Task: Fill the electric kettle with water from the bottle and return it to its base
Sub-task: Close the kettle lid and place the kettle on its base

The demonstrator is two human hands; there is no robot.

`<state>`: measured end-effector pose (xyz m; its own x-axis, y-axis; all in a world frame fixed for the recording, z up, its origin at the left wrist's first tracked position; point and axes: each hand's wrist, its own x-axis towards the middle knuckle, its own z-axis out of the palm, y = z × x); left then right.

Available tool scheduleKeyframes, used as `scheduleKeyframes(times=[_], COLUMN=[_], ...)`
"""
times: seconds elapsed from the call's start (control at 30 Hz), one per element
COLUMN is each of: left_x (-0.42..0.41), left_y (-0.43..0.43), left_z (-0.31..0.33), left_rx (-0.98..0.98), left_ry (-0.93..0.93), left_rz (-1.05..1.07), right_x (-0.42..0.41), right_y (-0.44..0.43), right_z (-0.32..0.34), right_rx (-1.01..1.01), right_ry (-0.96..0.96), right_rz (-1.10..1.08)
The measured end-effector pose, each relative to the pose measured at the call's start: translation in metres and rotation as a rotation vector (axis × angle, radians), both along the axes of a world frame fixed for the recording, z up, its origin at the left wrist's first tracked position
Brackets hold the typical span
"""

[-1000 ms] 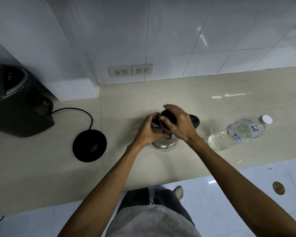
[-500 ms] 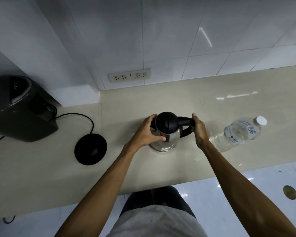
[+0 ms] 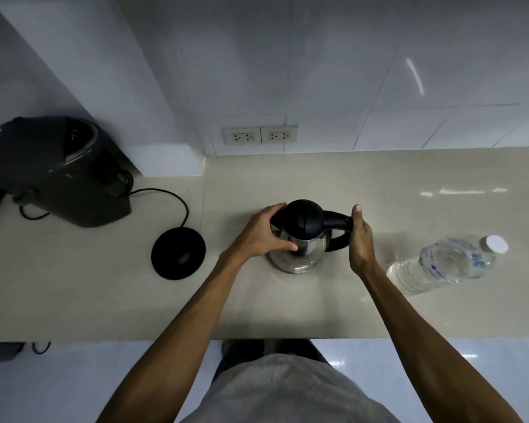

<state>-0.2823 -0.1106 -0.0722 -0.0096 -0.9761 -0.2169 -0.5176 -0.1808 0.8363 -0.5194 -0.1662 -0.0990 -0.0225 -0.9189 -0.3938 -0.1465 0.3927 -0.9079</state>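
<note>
Black and flat, the round base lies left of your hands, near the counter's middle. Your left hand cups the shiny steel kettle, lid shut; your right hand wraps its black handle. The clear ribbed bottle, capped, lies sideways, nearest your right.

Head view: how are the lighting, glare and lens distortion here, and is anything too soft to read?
Head view: dim, cool light. Glare streaks lie on the countertop and wall tile. Wide-angle bending curves the counter edge and tile lines. The kettle and both hands, left hand and right hand, are fairly sharp; the label print on the bottle is too soft to read.
</note>
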Motion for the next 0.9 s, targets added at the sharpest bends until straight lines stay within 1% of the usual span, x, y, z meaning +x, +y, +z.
scheduleKeyframes(times=[0.1, 0.23, 0.37, 0.47, 0.57, 0.7, 0.9], left_x=[0.028, 0.079, 0.144, 0.196, 0.241, 0.288, 0.327], left_y=[0.009, 0.024, 0.043, 0.057, 0.065, 0.074, 0.086], left_z=[0.010, 0.030, 0.045, 0.054, 0.058, 0.055, 0.045], left_rx=[-0.027, -0.076, -0.103, -0.118, -0.128, -0.125, -0.102], left_ry=[0.006, 0.021, 0.022, 0.009, -0.010, -0.006, 0.008], left_rz=[0.029, 0.059, 0.060, 0.059, 0.056, 0.056, 0.062], right_x=[0.028, 0.080, 0.146, 0.197, 0.241, 0.287, 0.328], right_y=[0.001, 0.005, 0.019, 0.030, 0.039, 0.048, 0.058], right_z=[0.014, 0.026, 0.042, 0.048, 0.048, 0.042, 0.030], right_rx=[-0.050, -0.055, -0.113, -0.113, -0.107, -0.100, -0.078], right_ry=[-0.015, -0.030, -0.065, -0.080, -0.107, -0.097, -0.067], right_rz=[0.043, 0.118, 0.106, 0.112, 0.129, 0.114, 0.098])
